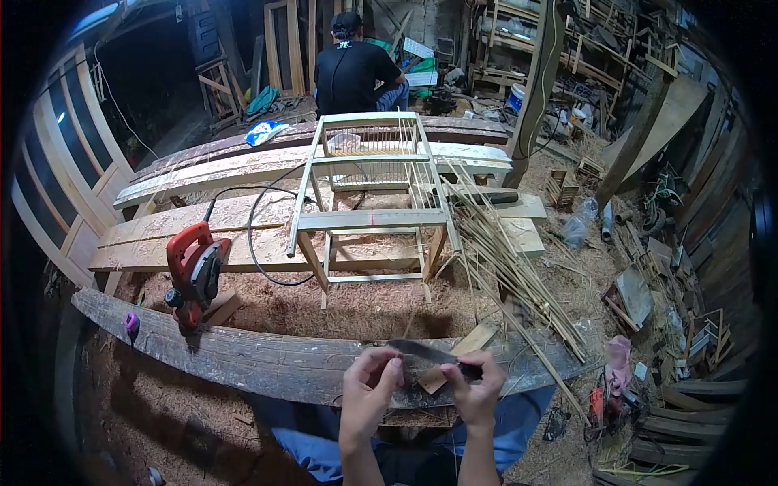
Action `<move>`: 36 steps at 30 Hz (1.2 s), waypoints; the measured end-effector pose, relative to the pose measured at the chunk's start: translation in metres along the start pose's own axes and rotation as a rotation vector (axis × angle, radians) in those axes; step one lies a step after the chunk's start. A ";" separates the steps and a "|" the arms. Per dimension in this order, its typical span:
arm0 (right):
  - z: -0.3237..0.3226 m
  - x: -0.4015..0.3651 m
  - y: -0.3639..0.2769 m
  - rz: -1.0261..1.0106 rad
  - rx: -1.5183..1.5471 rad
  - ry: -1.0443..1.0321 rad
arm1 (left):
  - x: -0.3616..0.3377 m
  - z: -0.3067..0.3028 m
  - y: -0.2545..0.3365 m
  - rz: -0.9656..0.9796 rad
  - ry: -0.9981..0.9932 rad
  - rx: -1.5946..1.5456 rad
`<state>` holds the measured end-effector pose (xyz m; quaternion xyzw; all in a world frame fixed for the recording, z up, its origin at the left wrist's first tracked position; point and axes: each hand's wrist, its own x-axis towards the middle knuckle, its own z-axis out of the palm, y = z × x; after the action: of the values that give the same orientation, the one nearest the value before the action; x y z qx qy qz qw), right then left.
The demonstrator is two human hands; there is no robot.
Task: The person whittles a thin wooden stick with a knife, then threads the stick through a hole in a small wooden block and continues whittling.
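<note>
My right hand (476,387) is closed round the dark handle of a knife (423,351), whose blade points left towards my left hand. My left hand (374,381) is pinched near the blade's tip, on something too thin to make out. Both hands are above the near edge of a worn grey plank (267,362). Under the knife, a short wood piece (478,338) lies slanted on the plank. Beyond it stands a wooden frame (369,219) with thin upright sticks. A bundle of thin bamboo strips (515,275) leans to its right.
A red electric planer (191,271) rests at the left, its cable looping behind. A purple object (131,322) is on the plank's left end. Long boards (186,223) lie across the back. A person in black (350,77) sits beyond them. A post (539,89) stands at the right.
</note>
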<state>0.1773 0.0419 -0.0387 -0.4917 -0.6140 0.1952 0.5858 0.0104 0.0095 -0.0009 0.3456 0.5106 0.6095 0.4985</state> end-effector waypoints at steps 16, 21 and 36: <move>-0.004 0.002 0.001 -0.157 0.018 -0.116 | -0.008 0.002 -0.015 0.019 -0.188 0.313; -0.013 0.009 0.025 -0.236 -0.152 0.090 | -0.015 0.007 0.010 -0.009 -0.137 0.243; 0.011 0.000 -0.018 0.402 0.454 -0.050 | 0.001 0.010 -0.013 0.076 -0.208 0.294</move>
<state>0.1610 0.0376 -0.0269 -0.4550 -0.4595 0.4513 0.6150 0.0231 0.0128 -0.0112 0.4950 0.5264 0.5077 0.4693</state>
